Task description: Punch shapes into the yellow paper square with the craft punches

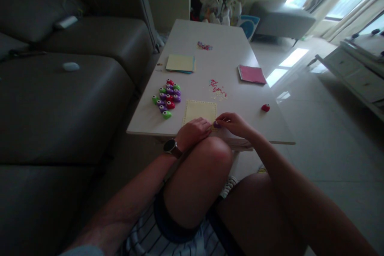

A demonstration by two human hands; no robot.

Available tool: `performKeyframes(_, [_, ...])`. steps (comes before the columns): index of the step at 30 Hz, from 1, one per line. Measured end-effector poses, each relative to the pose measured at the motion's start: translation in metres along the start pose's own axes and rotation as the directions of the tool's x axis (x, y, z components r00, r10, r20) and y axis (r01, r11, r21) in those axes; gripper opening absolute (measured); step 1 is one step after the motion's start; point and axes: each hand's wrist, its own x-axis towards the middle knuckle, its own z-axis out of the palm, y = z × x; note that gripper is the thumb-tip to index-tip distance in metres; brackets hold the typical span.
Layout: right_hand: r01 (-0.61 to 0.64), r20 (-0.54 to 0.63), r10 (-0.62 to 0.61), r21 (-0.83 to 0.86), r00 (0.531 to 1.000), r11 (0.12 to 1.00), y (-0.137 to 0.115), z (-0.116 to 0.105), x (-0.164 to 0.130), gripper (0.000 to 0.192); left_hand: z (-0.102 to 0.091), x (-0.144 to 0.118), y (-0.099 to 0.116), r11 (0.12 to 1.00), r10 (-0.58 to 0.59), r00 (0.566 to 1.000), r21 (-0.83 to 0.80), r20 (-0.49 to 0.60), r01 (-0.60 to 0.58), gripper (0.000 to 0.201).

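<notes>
Yellow paper sheet [200, 111] is being pressed flat at the near edge of the white table [192, 36] by the left hand [193, 131], fingers curled down on it. A small purple punch [217, 124] is being pinched closed in the right hand [237, 124] against the sheet's near right corner. A cluster of coloured punches [167, 97] is lying just left; a lone red punch [265, 107] is sitting well right.

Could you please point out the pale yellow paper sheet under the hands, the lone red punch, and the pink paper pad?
Pale yellow paper sheet [199, 111]: head view, its bare middle.
Lone red punch [265, 107]: head view, its top.
Pink paper pad [252, 74]: head view, its cover's middle.
</notes>
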Motion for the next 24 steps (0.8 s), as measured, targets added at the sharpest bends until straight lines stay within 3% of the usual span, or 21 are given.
performKeyframes(5, [0.001, 0.013, -0.001, 0.025, 1.000, 1.000, -0.005, 0.000, 0.000, 0.019, -0.002, 0.000, 0.003, 1.000, -0.021, 1.000, 0.009, -0.018, 0.021, 0.023])
performKeyframes(12, [-0.101, -0.003, 0.102, 0.085, 0.995, 0.991, -0.012, 0.001, 0.001, 0.019, -0.001, 0.000, 0.002, 0.994, 0.093, 0.995, 0.056, -0.046, -0.091, 0.045])
performKeyframes(20, [-0.226, -0.006, 0.226, -0.059, 0.974, 0.972, -0.022, 0.000, 0.010, 0.015, -0.001, 0.004, -0.001, 0.992, 0.086, 0.996, 0.094, -0.010, -0.085, 0.039])
performKeyframes(24, [-0.250, -0.003, 0.250, -0.021, 0.968, 0.968, -0.022, -0.002, 0.010, 0.013, -0.001, 0.003, -0.001, 0.991, 0.088, 0.996, 0.099, 0.000, -0.087, 0.042])
